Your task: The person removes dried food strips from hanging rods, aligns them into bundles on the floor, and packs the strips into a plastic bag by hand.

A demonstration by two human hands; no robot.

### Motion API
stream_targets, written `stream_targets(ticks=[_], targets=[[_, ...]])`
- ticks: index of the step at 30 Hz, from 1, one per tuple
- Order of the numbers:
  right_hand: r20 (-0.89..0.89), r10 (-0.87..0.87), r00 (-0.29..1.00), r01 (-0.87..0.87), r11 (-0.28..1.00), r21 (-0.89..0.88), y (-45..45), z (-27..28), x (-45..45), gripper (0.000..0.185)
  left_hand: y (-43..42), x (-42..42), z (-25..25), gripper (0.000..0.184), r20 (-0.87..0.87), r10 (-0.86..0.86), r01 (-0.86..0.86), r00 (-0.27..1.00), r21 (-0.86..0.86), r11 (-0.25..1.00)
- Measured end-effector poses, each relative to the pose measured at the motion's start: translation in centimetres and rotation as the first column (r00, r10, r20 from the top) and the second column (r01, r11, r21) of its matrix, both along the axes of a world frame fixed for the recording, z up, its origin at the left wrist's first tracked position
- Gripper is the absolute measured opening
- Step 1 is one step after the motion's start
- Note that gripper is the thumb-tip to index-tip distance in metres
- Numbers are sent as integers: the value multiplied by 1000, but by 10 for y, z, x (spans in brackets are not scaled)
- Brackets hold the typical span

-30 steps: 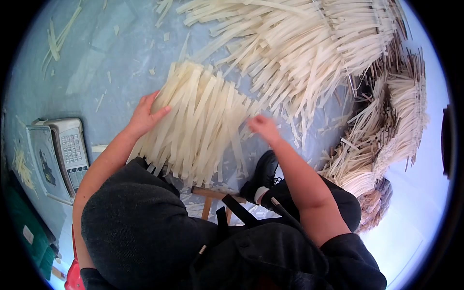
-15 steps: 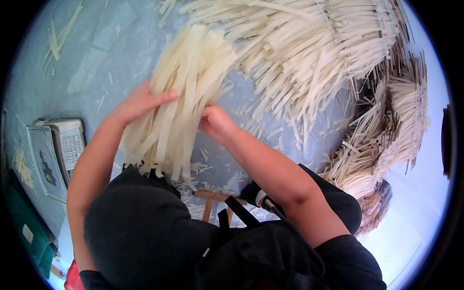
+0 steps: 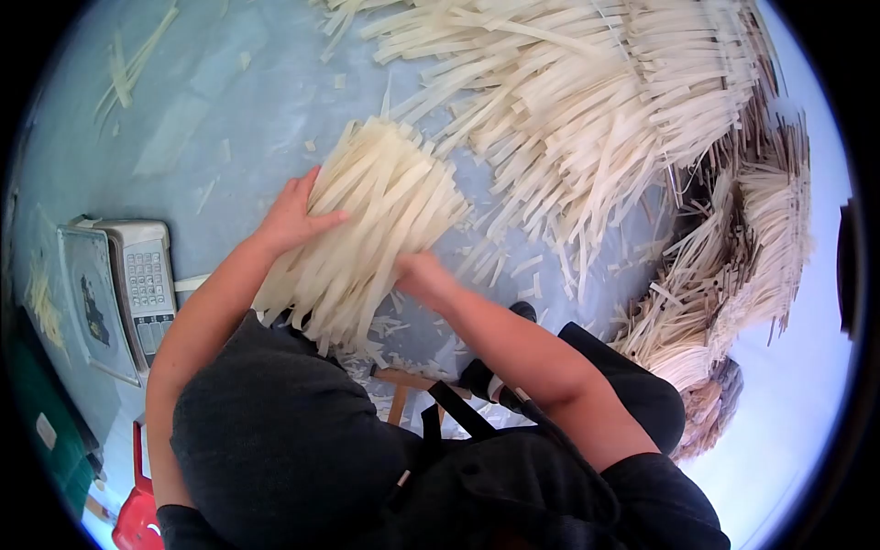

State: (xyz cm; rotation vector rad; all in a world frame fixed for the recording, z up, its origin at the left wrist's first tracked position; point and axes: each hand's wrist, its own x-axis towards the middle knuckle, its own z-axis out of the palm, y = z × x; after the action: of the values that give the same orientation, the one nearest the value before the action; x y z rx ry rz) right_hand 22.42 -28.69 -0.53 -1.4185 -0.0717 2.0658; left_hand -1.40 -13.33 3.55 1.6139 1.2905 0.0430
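A thick bundle of pale flat strips (image 3: pixel 380 197) lies slanted in front of me, its lower end close to my knee. My left hand (image 3: pixel 298 215) holds the bundle's left side, thumb on top and the other fingers along the edge, partly behind the strips. At the lower right side, my right hand (image 3: pixel 422 275) is closed against the strips, slightly blurred; its fingertips press on the edge of the bundle.
A large pile of similar strips (image 3: pixel 587 110) covers the upper right, with darker-ended strips (image 3: pixel 733 247) beyond it. A scale with a keypad (image 3: pixel 147 280) stands at left. Also visible are a red stool (image 3: pixel 137 518), a wooden stool edge (image 3: pixel 403 378) and scattered scraps.
The bundle was gathered narrower and raised half a second ago; now it is lower and spread wider. My right hand has moved inward from the right since the first frame. The view has shifted slightly.
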Motion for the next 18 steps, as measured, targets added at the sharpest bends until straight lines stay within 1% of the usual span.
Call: stream_targets(ticks=[1, 2, 3, 4, 5, 6, 7, 9, 10, 11, 12, 14, 16, 18], targets=[[-3, 3, 1000, -3, 1000, 1, 7, 18, 4, 51, -1, -3, 1, 100, -3, 3, -3, 1000, 1, 1000], [182, 188, 965, -174, 980, -94, 15, 39, 13, 49, 0, -7, 2, 101, 12, 44, -44, 999, -1, 999], [339, 376, 862, -319, 924, -212, 23, 55, 20, 48, 2, -13, 3, 103, 25, 88, -88, 996, -1, 996], [333, 382, 862, -330, 922, -204, 26, 58, 29, 48, 5, -20, 8, 103, 16, 97, -97, 995, 6, 995], [370, 534, 760, -457, 844, -281, 27, 61, 37, 42, 7, -28, 13, 103, -46, 94, -95, 995, -11, 995], [394, 668, 631, -562, 744, -361, 28, 63, 43, 38, 8, -34, 16, 103, -106, 90, -93, 990, -28, 995], [392, 672, 628, -570, 740, -356, 33, 73, 44, 38, 6, -34, 14, 103, -112, 98, -102, 989, -25, 994], [428, 671, 606, -592, 739, -321, 45, 97, 42, 30, -2, -25, 6, 99, -81, -32, 30, 996, -25, 999], [427, 675, 602, -597, 736, -320, 55, 110, 38, 30, -7, -16, 13, 99, -83, -26, 24, 996, -25, 999], [615, 523, 590, -572, 809, -139, 68, 121, 35, 28, -16, -4, 21, 103, -144, -73, 73, 987, -4, 997], [756, 326, 567, -553, 831, 56, 81, 125, 36, 27, -23, 3, 27, 106, -205, -119, 124, 972, 14, 992], [800, 69, 596, -473, 835, 280, 113, 92, 51, 24, -30, 9, 24, 106, -204, -141, 151, 969, 37, 988], [871, -164, 463, -462, 793, 396, 155, 75, 61, 30, -32, 13, 24, 107, -205, -157, 172, 966, 61, 983], [869, -142, 473, -265, 918, 295, 197, 56, 70, 42, -34, 13, 27, 107, -197, -159, 173, 967, 52, 984]])
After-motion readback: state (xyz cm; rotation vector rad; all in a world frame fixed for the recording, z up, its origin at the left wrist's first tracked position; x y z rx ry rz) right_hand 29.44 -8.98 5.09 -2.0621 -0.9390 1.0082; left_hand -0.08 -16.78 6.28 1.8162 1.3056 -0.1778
